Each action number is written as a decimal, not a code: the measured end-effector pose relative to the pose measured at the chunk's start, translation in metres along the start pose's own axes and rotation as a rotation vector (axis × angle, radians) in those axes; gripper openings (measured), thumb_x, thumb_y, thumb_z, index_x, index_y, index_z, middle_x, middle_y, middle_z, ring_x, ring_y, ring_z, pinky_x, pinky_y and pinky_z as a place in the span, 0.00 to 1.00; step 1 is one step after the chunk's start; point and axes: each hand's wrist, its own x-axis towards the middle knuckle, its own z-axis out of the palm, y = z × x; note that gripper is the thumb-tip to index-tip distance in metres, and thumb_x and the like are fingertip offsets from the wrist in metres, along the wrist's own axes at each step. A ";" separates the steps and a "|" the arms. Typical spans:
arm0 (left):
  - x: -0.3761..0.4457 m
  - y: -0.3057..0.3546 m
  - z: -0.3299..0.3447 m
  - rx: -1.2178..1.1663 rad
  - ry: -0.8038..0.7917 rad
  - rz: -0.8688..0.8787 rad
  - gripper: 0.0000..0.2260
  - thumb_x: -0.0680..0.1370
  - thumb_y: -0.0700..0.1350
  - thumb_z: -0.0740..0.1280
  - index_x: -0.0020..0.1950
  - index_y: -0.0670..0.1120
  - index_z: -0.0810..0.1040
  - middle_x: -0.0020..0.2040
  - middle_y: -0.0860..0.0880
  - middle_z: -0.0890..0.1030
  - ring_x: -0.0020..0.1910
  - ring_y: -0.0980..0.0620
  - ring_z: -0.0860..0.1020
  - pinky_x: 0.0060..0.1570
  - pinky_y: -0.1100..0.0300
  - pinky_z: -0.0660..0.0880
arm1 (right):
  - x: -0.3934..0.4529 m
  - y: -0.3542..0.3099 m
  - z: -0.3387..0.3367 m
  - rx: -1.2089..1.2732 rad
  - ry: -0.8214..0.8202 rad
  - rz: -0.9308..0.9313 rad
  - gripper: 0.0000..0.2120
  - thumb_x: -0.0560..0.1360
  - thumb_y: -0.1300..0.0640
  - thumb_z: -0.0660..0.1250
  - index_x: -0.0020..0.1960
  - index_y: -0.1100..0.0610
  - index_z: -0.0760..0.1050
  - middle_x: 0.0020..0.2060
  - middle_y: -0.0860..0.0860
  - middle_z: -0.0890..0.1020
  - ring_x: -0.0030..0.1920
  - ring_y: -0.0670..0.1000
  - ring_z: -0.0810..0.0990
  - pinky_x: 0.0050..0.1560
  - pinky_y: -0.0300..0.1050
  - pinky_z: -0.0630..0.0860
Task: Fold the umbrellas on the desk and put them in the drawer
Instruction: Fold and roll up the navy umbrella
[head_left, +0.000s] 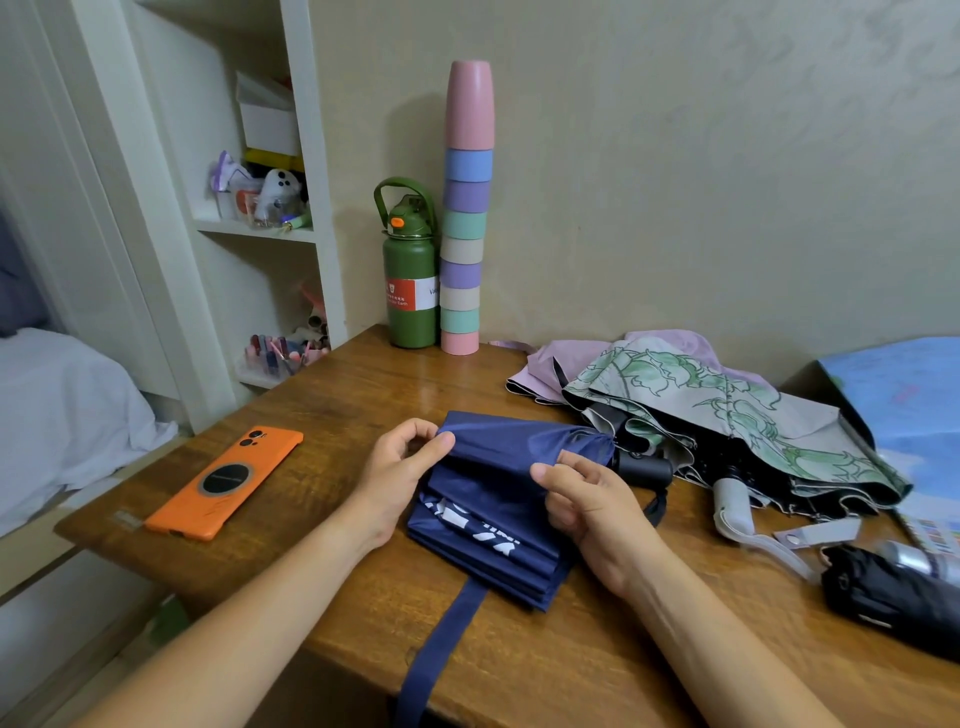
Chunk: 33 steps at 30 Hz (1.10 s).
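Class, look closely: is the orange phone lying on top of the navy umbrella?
No, the phone lies flat on the desk, left of the umbrella.

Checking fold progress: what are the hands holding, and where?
Both the left hand and right hand pinch the navy umbrella by its canopy fabric's upper fold.

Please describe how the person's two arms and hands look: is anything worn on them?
Both forearms are bare up to the frame edge, with no sleeves in view. The left hand and the right hand wear no gloves, and I see no rings, watch or bracelet. Fingernails look short and unpainted.
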 end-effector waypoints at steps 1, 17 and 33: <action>0.000 0.000 0.000 0.002 -0.011 0.001 0.10 0.73 0.55 0.75 0.44 0.50 0.82 0.48 0.48 0.84 0.50 0.51 0.81 0.56 0.53 0.75 | -0.001 -0.001 -0.001 -0.018 -0.040 0.007 0.16 0.71 0.61 0.77 0.46 0.55 0.69 0.36 0.52 0.57 0.30 0.49 0.55 0.29 0.39 0.57; 0.005 -0.007 0.000 0.037 0.033 0.025 0.10 0.73 0.53 0.78 0.39 0.48 0.85 0.49 0.51 0.77 0.49 0.58 0.77 0.60 0.60 0.70 | -0.015 -0.007 0.008 -0.559 0.131 -0.417 0.21 0.76 0.56 0.76 0.41 0.63 0.65 0.26 0.53 0.67 0.25 0.52 0.66 0.29 0.41 0.63; 0.006 -0.008 0.000 0.033 0.119 -0.033 0.08 0.81 0.47 0.71 0.47 0.43 0.86 0.55 0.47 0.80 0.54 0.55 0.79 0.58 0.62 0.71 | -0.019 -0.012 0.003 -0.485 0.383 -0.470 0.11 0.78 0.58 0.73 0.56 0.48 0.74 0.28 0.49 0.76 0.26 0.50 0.67 0.32 0.44 0.66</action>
